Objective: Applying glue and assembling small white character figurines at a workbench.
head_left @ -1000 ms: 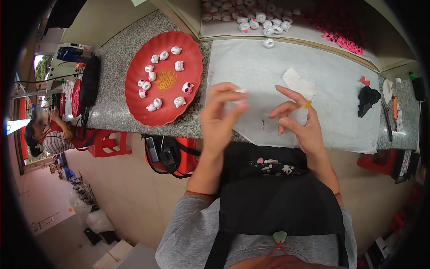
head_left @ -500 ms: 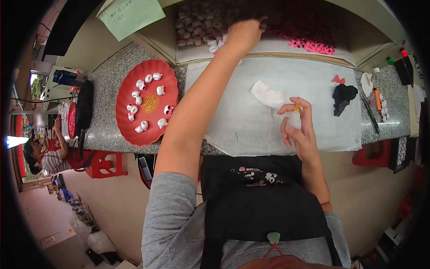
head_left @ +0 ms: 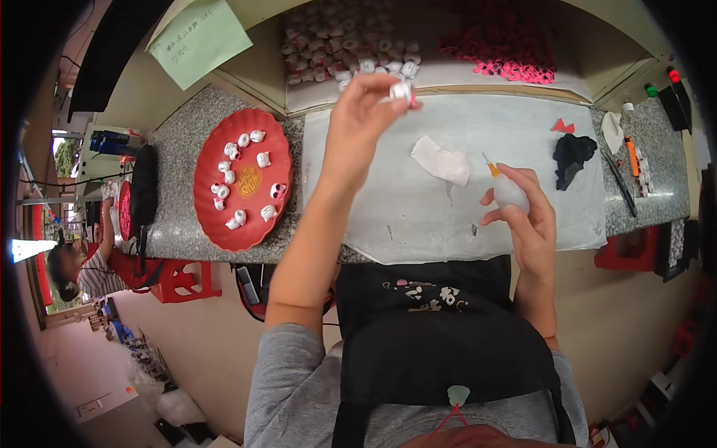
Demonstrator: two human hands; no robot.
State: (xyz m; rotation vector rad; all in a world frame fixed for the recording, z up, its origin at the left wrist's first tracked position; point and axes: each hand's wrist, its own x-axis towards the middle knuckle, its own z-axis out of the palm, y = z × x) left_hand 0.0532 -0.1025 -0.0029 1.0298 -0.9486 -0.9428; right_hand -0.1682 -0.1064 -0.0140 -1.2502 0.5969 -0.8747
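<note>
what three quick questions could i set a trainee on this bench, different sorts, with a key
1. What does the left hand hold?
2. True or false: the right hand holds a bottle with an orange tip.
3. Which lies nearest the black wad?
A) the plate
B) the red scrap
C) the tissue

Key:
1. A small white piece with pink on it.
2. True.
3. B.

One red plate (head_left: pixel 200 198) bears about thirteen white pieces (head_left: pixel 263 159); one held white piece (head_left: pixel 401 91), one squeeze bottle (head_left: pixel 510 194), one white tissue (head_left: pixel 441 160), one black cloth (head_left: pixel 573 157) and one green note (head_left: pixel 202 45) show, plus one white heap (head_left: pixel 340 45) and one pink heap (head_left: pixel 508 48), both too crowded to count
</note>
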